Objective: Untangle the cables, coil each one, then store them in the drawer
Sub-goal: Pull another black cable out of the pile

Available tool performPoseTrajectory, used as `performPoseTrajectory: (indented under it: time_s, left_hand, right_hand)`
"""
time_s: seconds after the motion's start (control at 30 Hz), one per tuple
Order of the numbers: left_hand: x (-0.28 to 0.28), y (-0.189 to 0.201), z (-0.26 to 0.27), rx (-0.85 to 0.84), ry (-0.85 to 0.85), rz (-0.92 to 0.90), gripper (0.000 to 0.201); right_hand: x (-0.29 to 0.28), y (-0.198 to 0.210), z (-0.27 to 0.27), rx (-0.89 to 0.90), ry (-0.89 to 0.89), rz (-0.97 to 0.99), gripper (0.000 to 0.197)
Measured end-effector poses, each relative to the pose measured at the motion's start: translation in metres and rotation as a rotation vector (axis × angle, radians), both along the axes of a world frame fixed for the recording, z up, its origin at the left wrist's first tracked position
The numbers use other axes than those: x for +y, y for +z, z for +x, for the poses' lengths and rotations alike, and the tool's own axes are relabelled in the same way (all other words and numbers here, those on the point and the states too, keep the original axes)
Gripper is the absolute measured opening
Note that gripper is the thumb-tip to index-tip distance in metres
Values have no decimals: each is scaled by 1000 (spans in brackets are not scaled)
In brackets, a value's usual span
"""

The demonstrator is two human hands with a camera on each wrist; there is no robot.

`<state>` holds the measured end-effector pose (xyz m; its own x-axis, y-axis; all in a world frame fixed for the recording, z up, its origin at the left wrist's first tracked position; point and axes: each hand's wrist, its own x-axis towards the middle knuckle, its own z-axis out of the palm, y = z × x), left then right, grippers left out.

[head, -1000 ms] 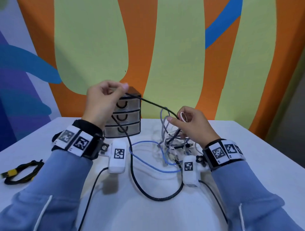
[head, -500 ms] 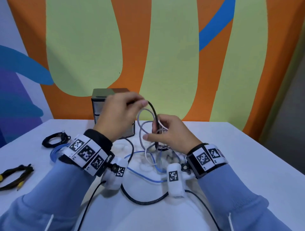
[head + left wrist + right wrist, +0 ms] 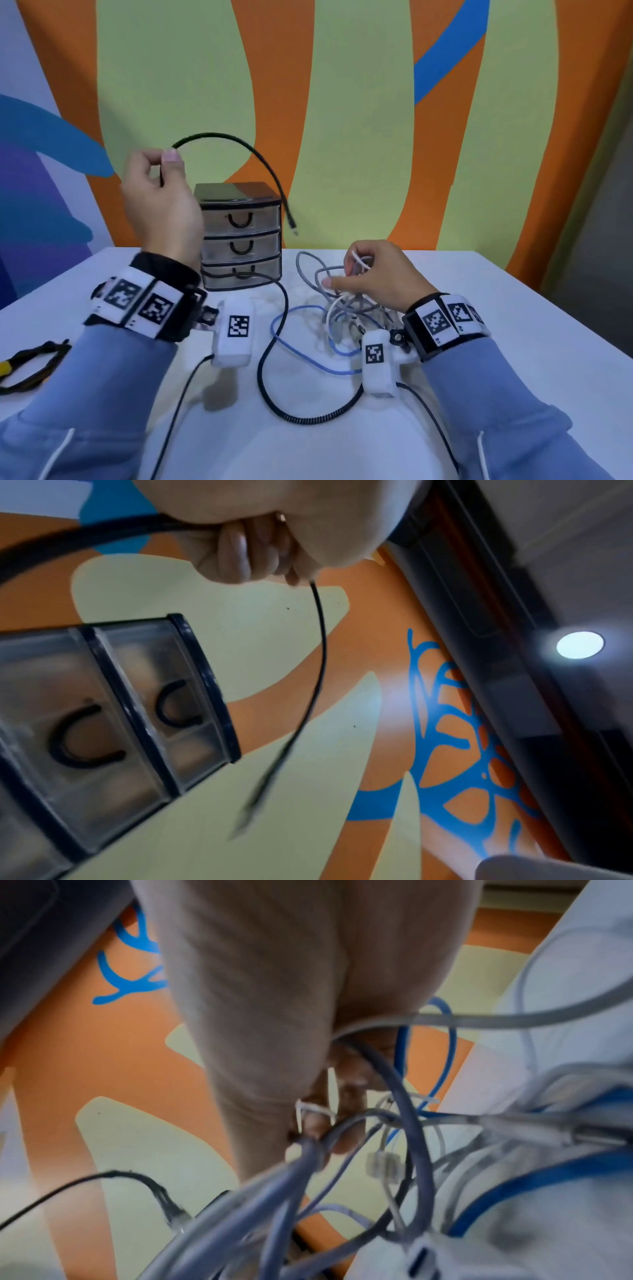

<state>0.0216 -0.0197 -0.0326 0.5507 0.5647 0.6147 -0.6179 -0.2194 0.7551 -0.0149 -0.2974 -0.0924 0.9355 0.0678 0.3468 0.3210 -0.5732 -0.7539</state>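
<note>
My left hand (image 3: 161,192) is raised in front of the drawer unit (image 3: 239,236) and pinches a black cable (image 3: 260,161). The cable arcs up and over to the right, and its plug end (image 3: 293,229) hangs free in the air. The rest of the black cable (image 3: 274,377) loops across the white table (image 3: 513,342). My right hand (image 3: 373,274) grips a tangle of grey, white and blue cables (image 3: 339,301) just above the table. In the left wrist view the fingers (image 3: 240,553) curl round the black cable (image 3: 318,653). In the right wrist view the tangle (image 3: 377,1150) crowds the picture.
The three-drawer unit stands at the back of the table with all drawers closed. A black and yellow coiled cable (image 3: 30,363) lies at the left edge. A painted wall (image 3: 342,102) rises close behind the table.
My left hand has pulled the black cable up and to the left, and its plug end has come free of the tangle. My right hand has sunk toward the table with the tangle.
</note>
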Motion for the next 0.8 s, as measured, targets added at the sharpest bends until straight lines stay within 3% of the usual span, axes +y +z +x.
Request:
performPoseTrajectory:
  time_s: [0.07, 0.13, 0.23, 0.3, 0.37, 0.43, 0.5, 0.6, 0.7, 0.8]
  left_hand:
    - [3, 0, 0, 87, -113, 64, 17]
    - [-7, -3, -4, 183, -258, 262, 15]
    - [-19, -11, -8, 313, -343, 645, 15]
    - [-23, -17, -9, 379, -285, 848, 22]
    - [-28, -21, -13, 400, -189, 1011, 44]
    - [-38, -19, -33, 388, -139, 1167, 39]
    - [-50, -19, -54, 369, -246, 1363, 23]
    - [-62, -32, -85, 596, -564, 1616, 39]
    - [-66, -42, -97, 712, -638, 1752, 43]
    - [-66, -41, -105, 727, -685, 1784, 27]
  right_hand:
    - [-7, -2, 6, -94, -190, 23, 37]
    - [-16, -2, 11, -174, -375, 4, 30]
    - [-21, -1, 10, -192, -455, -33, 31]
    - [-18, 0, 10, -199, -441, -45, 34]
    - [-13, 3, 7, -216, -402, -44, 35]
    - [-8, 10, -2, -241, -342, -78, 33]
    - [-4, 17, -14, -249, -252, -156, 37]
    - [4, 27, -39, -278, -110, -353, 44]
    - [10, 32, -65, -252, 163, -487, 44]
    - [17, 26, -81, -50, 306, -672, 43]
